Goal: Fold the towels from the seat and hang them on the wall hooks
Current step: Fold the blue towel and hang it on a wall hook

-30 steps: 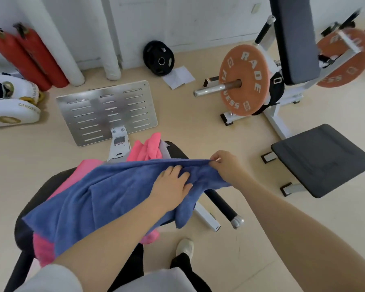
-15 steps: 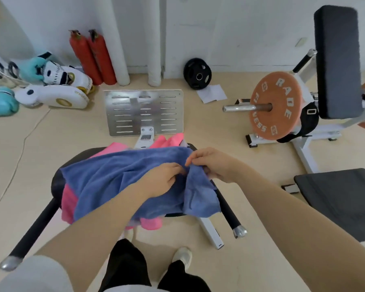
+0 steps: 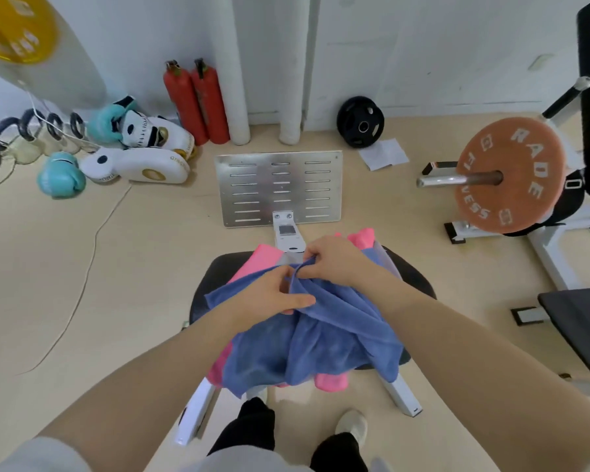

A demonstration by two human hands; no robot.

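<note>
A blue towel (image 3: 324, 338) lies bunched on top of the black seat (image 3: 413, 277), draping over the seat's near edge toward the person's legs. Both hands meet at the far end of this towel. The left hand (image 3: 273, 294) grips a fold of the blue cloth, its fingers (image 3: 300, 301) curled round the fabric with the thumb on top. The right hand (image 3: 334, 260) pinches the gathered edge just beyond the left hand, fingers bent down into the cloth; the two hands are nearly touching.

Under the blue towel lies a pink towel (image 3: 263, 258), showing at the seat's far left, again at the far right behind the right hand, and in small bits hanging below the blue towel's near edge. A pale grey cloth (image 3: 384, 258) peeks out beside the right wrist, between the blue towel and the seat.

Beyond the seat, a slotted metal plate (image 3: 280, 189) stands on the floor. Farther behind the plate, two red fire extinguishers (image 3: 198, 100) stand against the wall, and a black weight plate (image 3: 360, 121) leans there too. Left of the seat and well apart from it lie teal boxing gloves (image 3: 60, 175) and white punch pads (image 3: 140, 165). Right of the seat, an orange weight plate (image 3: 510, 175) sits on a bar.
</note>
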